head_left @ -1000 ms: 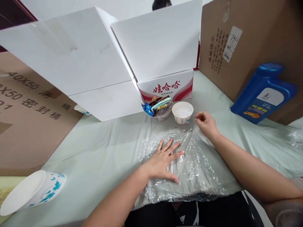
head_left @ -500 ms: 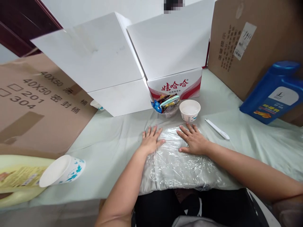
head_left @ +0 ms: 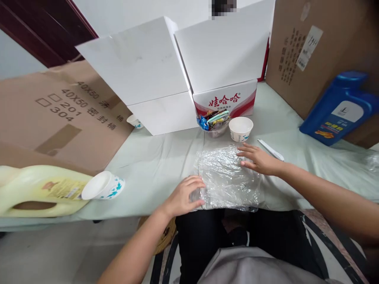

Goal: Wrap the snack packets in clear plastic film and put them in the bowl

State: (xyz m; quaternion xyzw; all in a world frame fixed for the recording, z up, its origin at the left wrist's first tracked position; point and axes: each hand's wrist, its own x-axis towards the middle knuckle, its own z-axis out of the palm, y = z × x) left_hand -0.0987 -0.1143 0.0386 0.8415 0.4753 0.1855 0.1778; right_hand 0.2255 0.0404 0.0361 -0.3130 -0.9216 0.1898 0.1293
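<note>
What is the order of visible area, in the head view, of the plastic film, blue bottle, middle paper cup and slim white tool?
1. Plastic film and blue bottle: too alike to rank
2. Middle paper cup
3. Slim white tool

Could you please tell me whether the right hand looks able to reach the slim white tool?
Probably yes: the slim white tool lies close beside the right hand, with nothing visible between them.

Plastic film [head_left: 231, 185]: colourless, white glints. Tablecloth [head_left: 160, 169]: plain pale green. Clock positions from film: 12, white carton [head_left: 247, 100], red lettering, red curves; 12–1, white bowl [head_left: 239, 137], teal leaf print; 2, blue bottle [head_left: 327, 112], orange print; 9, pale-yellow jug [head_left: 38, 187].
</note>
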